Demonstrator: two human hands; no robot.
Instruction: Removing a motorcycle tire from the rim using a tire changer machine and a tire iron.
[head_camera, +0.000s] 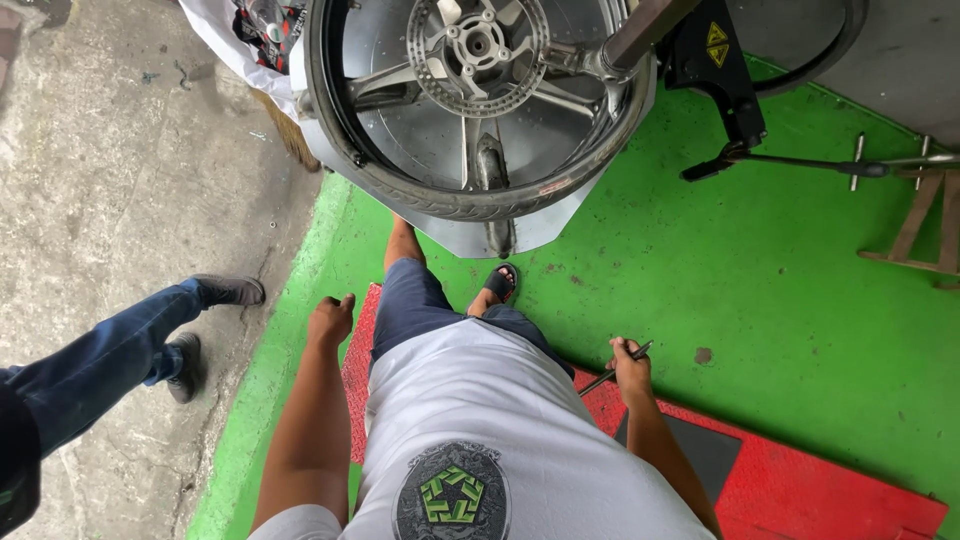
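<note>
Right hand (630, 368), lower right of centre: closed around a thin dark metal rod (612, 372). Left hand (330, 320), left of centre: curled into an empty fist. Motorcycle wheel with tyre (478, 110), top centre, lying on a tyre changer above green floor (780, 290).

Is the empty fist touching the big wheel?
Apart. In the head view the left hand hangs closed beside the leg, with green floor plainly showing between it and the wheel above.

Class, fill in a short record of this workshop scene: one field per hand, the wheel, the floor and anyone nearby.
left hand: closed in a fist, holding nothing visible
right hand: gripping a thin metal rod
wheel: spoked, tyre fitted, mounted on a machine ahead
floor: green, with a red plate underfoot
bystander: legs in jeans, dark shoes, on the left
</note>
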